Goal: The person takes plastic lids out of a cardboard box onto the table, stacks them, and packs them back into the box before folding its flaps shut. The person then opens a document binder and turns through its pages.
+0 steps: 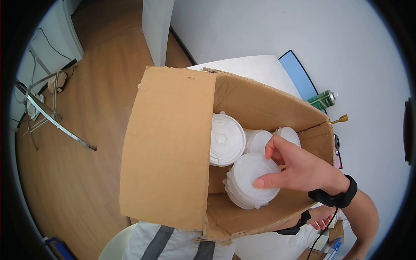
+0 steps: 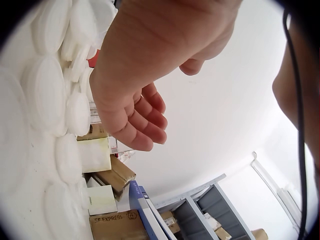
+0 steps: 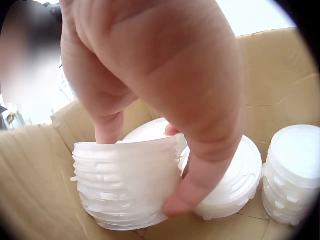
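A cardboard box (image 1: 169, 147) fills the middle of the head view, with one flap folded out to the left. Inside stands a stack of round translucent white lids (image 1: 251, 173), with ridged edges piled one above another. My right hand (image 1: 299, 164) grips this stack from above; in the right wrist view its fingers reach round the rim and down the side. Beside it in the box are a wide round lid (image 1: 223, 138) and smaller lid stacks (image 3: 295, 170). My left hand (image 2: 135, 107) is outside the box, its fingers loosely bent and holding nothing.
More round white lids (image 2: 47, 95) lie on a white table (image 1: 260, 69) near my left hand. Small cardboard boxes (image 2: 117, 225) and a blue-and-white folder (image 2: 145, 205) are beyond. A green spray can (image 1: 323, 99) is behind the box. A metal-framed stand (image 1: 56, 112) stands on the floor.
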Demonstrator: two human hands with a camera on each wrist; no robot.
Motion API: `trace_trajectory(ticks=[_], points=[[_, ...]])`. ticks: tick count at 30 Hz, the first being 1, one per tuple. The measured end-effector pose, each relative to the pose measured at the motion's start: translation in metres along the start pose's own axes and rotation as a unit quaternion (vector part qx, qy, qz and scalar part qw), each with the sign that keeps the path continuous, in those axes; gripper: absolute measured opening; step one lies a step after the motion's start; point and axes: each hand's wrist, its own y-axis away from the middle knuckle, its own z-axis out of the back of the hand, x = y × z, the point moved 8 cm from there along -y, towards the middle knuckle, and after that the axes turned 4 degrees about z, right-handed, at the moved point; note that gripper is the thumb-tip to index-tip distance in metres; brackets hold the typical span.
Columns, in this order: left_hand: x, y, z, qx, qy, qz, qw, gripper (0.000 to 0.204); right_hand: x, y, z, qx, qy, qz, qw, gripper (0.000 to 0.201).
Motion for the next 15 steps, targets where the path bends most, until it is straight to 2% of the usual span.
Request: trace_trajectory(ticks=[4,6,10,13,15], points=[[-0.002,0.002,0.002,-0.015,-0.003,-0.014,1.0,0.034,0.013,-0.002,-0.01,-0.017,0.035,0.036,0.999,0.053],[-0.004,0.003,0.004,-0.022,-0.004,-0.024,0.999,0.034,0.024,0.004,-0.017,-0.055,0.178,0.106,0.977,0.054],[-0.013,0.009,0.009,-0.039,-0.005,-0.044,0.998,0.033,0.035,0.012,-0.03,-0.065,0.239,0.107,0.963,0.06],[-0.015,0.011,0.012,-0.05,-0.008,-0.052,0.997,0.033,0.037,0.006,-0.033,-0.049,0.273,0.146,0.95,0.056],[-0.017,0.014,0.017,-0.059,-0.01,-0.059,0.996,0.033,0.041,0.002,-0.035,-0.059,0.306,0.212,0.926,0.054]])
